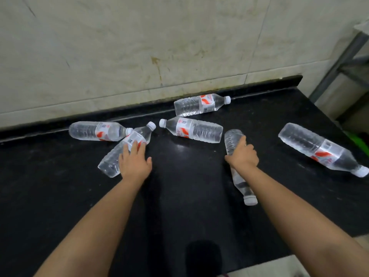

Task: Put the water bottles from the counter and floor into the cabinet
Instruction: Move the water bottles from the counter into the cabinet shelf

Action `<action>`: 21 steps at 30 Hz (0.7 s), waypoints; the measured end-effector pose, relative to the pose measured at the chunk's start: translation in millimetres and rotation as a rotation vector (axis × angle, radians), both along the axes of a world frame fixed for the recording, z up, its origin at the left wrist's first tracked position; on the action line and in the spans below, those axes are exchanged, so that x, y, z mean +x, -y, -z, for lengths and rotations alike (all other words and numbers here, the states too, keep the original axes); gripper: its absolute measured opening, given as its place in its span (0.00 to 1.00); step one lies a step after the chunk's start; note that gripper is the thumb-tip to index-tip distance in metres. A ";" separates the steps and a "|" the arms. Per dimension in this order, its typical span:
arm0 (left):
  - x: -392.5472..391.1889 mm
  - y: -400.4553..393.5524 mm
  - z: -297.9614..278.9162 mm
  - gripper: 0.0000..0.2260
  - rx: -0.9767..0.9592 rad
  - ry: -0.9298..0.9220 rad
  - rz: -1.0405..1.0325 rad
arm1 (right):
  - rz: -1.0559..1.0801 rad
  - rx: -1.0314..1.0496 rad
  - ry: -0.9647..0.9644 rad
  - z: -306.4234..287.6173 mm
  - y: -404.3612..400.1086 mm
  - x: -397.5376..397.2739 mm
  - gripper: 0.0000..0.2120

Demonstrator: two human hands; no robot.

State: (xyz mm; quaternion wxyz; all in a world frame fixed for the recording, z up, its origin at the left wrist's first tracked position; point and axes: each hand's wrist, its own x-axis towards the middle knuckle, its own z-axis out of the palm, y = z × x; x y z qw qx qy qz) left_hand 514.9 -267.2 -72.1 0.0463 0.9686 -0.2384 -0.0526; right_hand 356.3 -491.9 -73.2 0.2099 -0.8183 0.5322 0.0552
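Observation:
Several clear water bottles with red-and-white labels and white caps lie on a black counter. My left hand rests flat on the middle of one bottle, which points its cap up and right, its fingers straight over the label. My right hand grips another bottle round its middle, cap toward me. Other bottles lie at the far left, in the centre, by the wall and at the right.
A stained tiled wall rises behind the counter's raised back lip. The counter ends at the right, where a grey metal frame stands. Pale floor shows past the front edge at the lower right.

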 end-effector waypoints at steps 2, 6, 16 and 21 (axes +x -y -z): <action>21.3 3.5 4.7 0.26 0.028 -0.016 -0.003 | -0.051 -0.040 -0.086 2.4 -2.0 7.4 0.45; 54.8 5.2 10.0 0.32 0.109 -0.040 -0.047 | -0.091 -0.005 -0.186 0.3 -6.2 10.2 0.46; 77.5 0.7 -0.4 0.35 0.213 -0.061 0.111 | -0.458 -0.040 -0.441 -10.4 -35.4 22.5 0.45; 54.0 -9.2 2.9 0.40 0.196 -0.183 0.049 | -0.862 -0.101 -0.433 -16.6 -37.7 38.8 0.39</action>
